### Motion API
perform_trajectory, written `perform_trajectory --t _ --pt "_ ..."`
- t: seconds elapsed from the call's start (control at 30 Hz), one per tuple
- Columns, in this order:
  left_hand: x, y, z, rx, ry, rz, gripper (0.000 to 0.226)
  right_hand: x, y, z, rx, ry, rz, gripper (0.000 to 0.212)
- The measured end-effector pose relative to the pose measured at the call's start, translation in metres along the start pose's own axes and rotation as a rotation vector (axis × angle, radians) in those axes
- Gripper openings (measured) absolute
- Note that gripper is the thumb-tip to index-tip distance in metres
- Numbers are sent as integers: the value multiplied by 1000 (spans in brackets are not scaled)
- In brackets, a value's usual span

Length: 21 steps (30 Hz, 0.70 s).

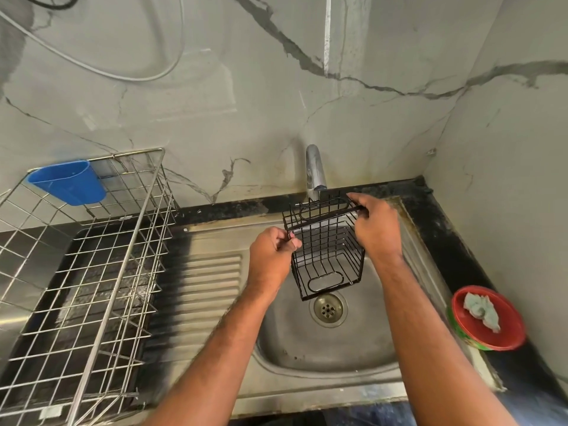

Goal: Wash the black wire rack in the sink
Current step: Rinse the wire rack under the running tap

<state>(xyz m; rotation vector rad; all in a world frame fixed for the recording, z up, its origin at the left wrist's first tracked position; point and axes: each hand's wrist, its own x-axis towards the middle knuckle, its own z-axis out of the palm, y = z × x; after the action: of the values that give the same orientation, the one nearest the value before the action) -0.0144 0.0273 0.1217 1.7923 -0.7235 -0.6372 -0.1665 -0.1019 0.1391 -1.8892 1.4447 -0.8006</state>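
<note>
A black wire rack (327, 250), shaped like a small basket, hangs over the steel sink basin (307, 342), just above the drain (328, 308). My left hand (272, 250) pinches the rack's top rim at its left corner. My right hand (376, 226) grips the top rim at the right end. The rack's upper edge sits right under the chrome tap (315, 172). No water stream shows from the tap.
A large steel wire dish basket (83, 272) stands on the left with a blue plastic cup (69, 181) hooked on its back. The ribbed drainboard (209, 287) lies beside the basin. A red bowl (488, 318) holding a pale cloth sits on the dark counter at right.
</note>
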Motion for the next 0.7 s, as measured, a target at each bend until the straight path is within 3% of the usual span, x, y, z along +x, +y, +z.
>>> perform_trajectory --t 0.7 --pt "-7 -7 -8 56 -1 23 16 0 5 17 82 11 -35 53"
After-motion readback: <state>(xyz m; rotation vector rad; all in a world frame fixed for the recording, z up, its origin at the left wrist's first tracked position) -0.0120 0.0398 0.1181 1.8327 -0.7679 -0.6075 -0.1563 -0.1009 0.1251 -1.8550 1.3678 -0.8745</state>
